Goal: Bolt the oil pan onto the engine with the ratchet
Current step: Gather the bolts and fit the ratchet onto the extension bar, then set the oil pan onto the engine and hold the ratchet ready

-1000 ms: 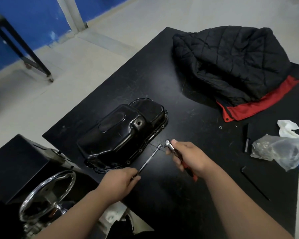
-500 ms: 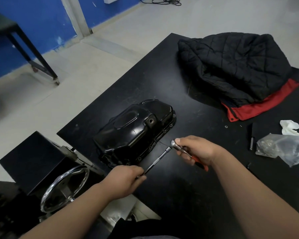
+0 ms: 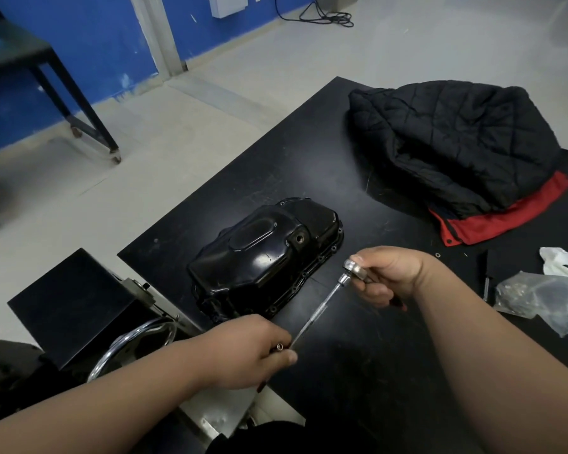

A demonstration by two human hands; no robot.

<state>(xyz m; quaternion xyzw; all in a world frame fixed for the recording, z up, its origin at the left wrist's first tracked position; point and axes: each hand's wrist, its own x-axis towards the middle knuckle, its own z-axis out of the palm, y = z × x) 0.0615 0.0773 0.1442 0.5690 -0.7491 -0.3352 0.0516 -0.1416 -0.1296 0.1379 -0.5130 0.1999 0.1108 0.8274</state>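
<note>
A glossy black oil pan (image 3: 263,257) lies upside down on the black table (image 3: 358,355), its bolt-hole flange facing me. My right hand (image 3: 387,273) grips the ratchet (image 3: 354,269) by its handle, the chrome head sticking out by the thumb. A long chrome extension bar (image 3: 318,314) runs from the ratchet head down-left to my left hand (image 3: 253,350), which pinches its lower end, where a small socket (image 3: 279,347) shows. Both hands are just in front of the pan, apart from it. The engine is partly visible at lower left (image 3: 135,290).
A black quilted jacket with red lining (image 3: 456,149) lies at the table's far right. A clear plastic bag (image 3: 545,296), white tissue (image 3: 558,260) and a thin black tool (image 3: 487,283) sit at the right edge. A chrome ring (image 3: 128,342) and black box (image 3: 73,303) stand at lower left.
The view has shifted, so everything sits lower and further right in frame. My hands keep the same hold on ratchet and extension, with the ratchet head raised slightly.
</note>
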